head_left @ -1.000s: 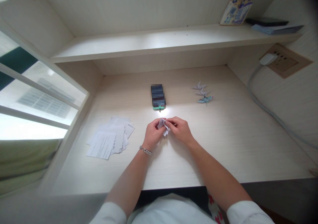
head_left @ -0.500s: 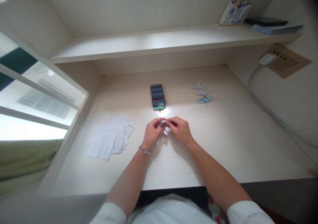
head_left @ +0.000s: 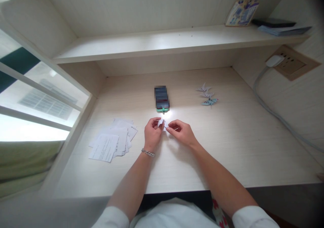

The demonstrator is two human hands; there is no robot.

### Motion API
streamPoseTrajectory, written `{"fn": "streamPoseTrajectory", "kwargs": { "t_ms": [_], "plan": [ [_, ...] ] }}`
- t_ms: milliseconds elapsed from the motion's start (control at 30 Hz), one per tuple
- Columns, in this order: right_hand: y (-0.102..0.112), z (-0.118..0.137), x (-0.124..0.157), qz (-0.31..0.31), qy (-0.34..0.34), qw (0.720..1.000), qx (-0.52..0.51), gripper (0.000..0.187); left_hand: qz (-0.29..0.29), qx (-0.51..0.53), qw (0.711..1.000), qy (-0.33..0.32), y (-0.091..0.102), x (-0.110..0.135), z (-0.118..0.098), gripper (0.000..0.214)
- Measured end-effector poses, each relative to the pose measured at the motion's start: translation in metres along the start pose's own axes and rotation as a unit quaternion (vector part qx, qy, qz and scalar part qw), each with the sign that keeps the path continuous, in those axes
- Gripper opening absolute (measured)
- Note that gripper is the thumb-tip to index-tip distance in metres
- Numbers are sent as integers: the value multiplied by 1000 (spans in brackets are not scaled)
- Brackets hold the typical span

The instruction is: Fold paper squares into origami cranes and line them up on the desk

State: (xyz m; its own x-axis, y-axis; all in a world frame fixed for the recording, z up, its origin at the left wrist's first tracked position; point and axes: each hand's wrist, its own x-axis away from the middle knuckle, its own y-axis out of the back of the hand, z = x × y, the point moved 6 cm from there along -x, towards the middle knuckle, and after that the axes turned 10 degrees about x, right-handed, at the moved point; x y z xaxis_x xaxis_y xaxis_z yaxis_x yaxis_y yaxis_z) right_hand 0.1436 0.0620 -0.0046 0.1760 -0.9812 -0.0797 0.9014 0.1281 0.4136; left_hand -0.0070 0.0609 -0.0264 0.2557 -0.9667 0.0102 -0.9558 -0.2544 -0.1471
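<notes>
Between my hands, over the middle of the desk, is a small piece of folded white paper (head_left: 165, 124). My left hand (head_left: 152, 131) pinches its left side, thumb and fingers closed on it. The thumb and forefinger of my right hand (head_left: 181, 132) are closed at the paper's right edge. Just beyond lies a dark phone (head_left: 162, 97) with a green lower end. Toward the back right, two white folded paper cranes (head_left: 204, 87) and a light blue paper crane (head_left: 209, 102) stand in a row.
Several loose printed paper sheets (head_left: 103, 147) lie piled to the left. A shelf (head_left: 139, 46) runs above the desk, holding a colourful box (head_left: 241, 13) at its right end. A grey cable (head_left: 265, 103) hangs from a wall socket (head_left: 293, 62) at right, and a window is at left.
The folded paper has turned and shifted slightly left with my left hand. My right hand's fingers have drawn a little apart from the left hand. The camera view has moved slightly.
</notes>
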Motion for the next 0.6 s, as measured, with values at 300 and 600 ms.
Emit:
{"fn": "streamPoseTrajectory", "kwargs": {
  "t_ms": [300, 600],
  "plan": [
    [-5, 1, 2, -42, 15, 999, 30, 8, -45, -30, 998, -29, 5, 0, -6, 35],
    [-7, 0, 5, -98, -22, 995, 6, 10, -84, -4, 995, -47, 4, 2, -6, 37]
  ]
}}
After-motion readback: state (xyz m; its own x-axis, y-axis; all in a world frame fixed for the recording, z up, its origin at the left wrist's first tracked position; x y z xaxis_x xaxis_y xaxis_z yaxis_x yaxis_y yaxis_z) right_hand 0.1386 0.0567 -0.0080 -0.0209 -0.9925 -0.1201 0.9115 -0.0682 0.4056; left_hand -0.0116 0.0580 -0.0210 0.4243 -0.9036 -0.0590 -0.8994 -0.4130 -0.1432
